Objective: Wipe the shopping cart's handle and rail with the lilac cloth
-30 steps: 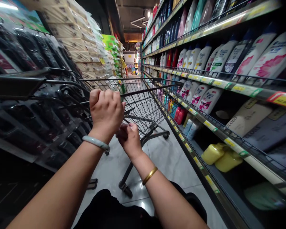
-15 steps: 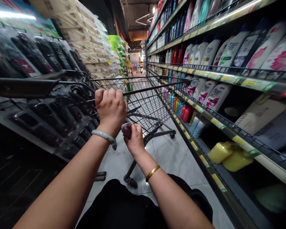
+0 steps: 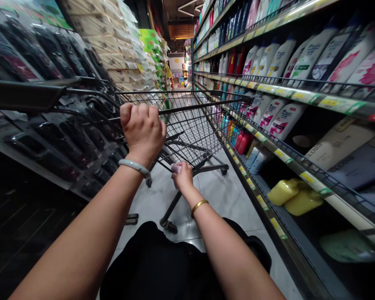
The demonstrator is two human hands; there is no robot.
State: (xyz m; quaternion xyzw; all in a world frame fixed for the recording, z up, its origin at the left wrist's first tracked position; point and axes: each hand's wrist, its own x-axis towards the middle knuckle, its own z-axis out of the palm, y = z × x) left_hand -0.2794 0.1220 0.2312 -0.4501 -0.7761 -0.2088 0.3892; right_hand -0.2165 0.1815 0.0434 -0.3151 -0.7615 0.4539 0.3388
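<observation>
A black wire shopping cart stands in the aisle before me, its dark handle at the far left. My left hand, with a pale bangle at the wrist, is wrapped round the cart's top rim. Lower and to the right, my right hand wears a gold bangle and pinches a small crumpled purple cloth. The cloth is at the lower frame of the cart; whether it touches the metal is hard to tell.
Shelves of bottles run along the right side, with yellow bottles low down. Packaged dark goods hang at the left, beside stacked packs. Cart wheels rest on the pale tiled floor.
My right hand has moved slightly to the right with the purple cloth, nearer the cart's lower frame. My left hand stays on the rim. The view has tilted down a little.
</observation>
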